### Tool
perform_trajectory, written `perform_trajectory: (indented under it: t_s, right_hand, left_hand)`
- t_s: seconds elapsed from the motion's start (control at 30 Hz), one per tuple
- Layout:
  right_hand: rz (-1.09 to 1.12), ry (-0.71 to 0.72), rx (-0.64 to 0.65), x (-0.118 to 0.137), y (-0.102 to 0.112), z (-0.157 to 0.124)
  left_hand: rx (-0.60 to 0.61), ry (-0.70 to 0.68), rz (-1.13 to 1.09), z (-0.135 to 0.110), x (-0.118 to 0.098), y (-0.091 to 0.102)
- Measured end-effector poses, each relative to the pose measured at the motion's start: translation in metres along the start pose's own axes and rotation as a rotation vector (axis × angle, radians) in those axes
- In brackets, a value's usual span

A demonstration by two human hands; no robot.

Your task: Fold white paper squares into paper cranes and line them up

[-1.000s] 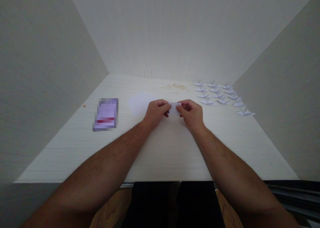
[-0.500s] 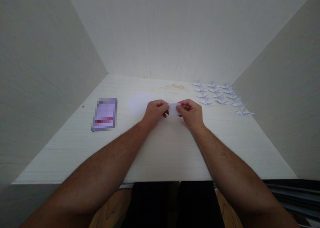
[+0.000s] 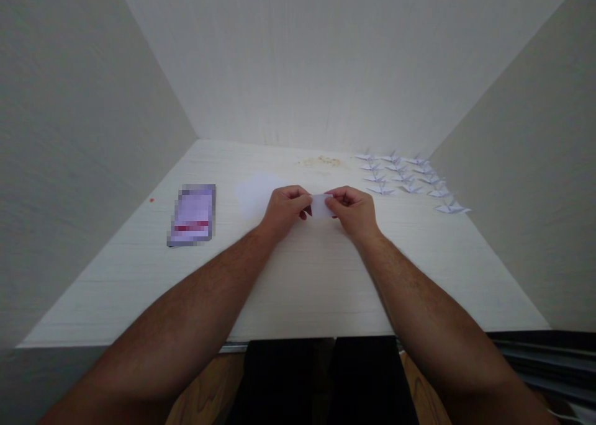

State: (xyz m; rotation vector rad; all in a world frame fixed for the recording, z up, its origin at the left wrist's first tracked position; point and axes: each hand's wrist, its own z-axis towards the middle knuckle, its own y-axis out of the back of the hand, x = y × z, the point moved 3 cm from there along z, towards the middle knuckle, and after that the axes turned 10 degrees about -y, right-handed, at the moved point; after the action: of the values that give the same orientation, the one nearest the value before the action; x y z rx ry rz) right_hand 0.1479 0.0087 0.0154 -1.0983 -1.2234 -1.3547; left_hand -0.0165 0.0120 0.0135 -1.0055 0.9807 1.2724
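A small folded white paper [image 3: 320, 205] is pinched between both hands above the middle of the pale wooden table [image 3: 302, 288]. My left hand [image 3: 284, 208] grips its left end with curled fingers. My right hand [image 3: 356, 211] grips its right end the same way. Most of the paper is hidden behind my fingers. A loose sheet of pale paper [image 3: 254, 192] lies flat just left of my left hand.
Several folded paper cranes [image 3: 405, 178] sit in rows at the back right of the table. A purple packet [image 3: 192, 215] lies at the left. Light walls close the table in at the back and on both sides. A small red speck [image 3: 151, 200] lies near the left wall.
Both hands with the paper have shifted slightly left in the picture, and the fingers have closed in a little further over the paper.
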Motion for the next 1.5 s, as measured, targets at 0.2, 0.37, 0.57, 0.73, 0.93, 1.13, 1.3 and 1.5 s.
perform_trajectory:
  t_s: [0.2, 0.37, 0.57, 0.73, 0.93, 1.13, 1.3, 1.5]
  right_hand:
    - [0.006, 0.017, 0.061, -0.001, -0.001, -0.0009]
    - [0.008, 0.045, 0.049, -0.0018, -0.0019, -0.0018]
    - [-0.022, 0.093, 0.015, -0.0019, -0.0028, -0.0041]
    - [-0.069, 0.114, 0.015, -0.0051, -0.0025, -0.0028]
    - [-0.079, 0.112, 0.045, -0.0064, -0.0015, -0.0013]
    - [-0.052, 0.13, 0.057, -0.0087, -0.0013, 0.0007]
    - [-0.029, 0.133, 0.068, -0.0076, -0.0017, 0.0009]
    - [0.013, 0.097, 0.091, -0.0022, -0.0024, -0.0013]
  left_hand:
    - [-0.015, 0.026, -0.038, 0.0013, 0.0018, 0.0007]
    - [-0.046, 0.039, -0.08, 0.0014, 0.003, -0.0009]
    - [-0.112, 0.067, -0.071, 0.0011, 0.0028, -0.0024]
    - [-0.117, 0.076, -0.062, 0.0009, 0.0025, -0.0024]
    - [-0.113, 0.086, -0.083, 0.002, 0.0048, -0.0018]
    - [-0.101, 0.093, -0.097, 0.0023, 0.0044, -0.0024]
    - [-0.103, 0.11, -0.123, 0.0014, 0.0026, -0.0029]
    - [-0.104, 0.123, -0.149, 0.0008, 0.0027, -0.0034]
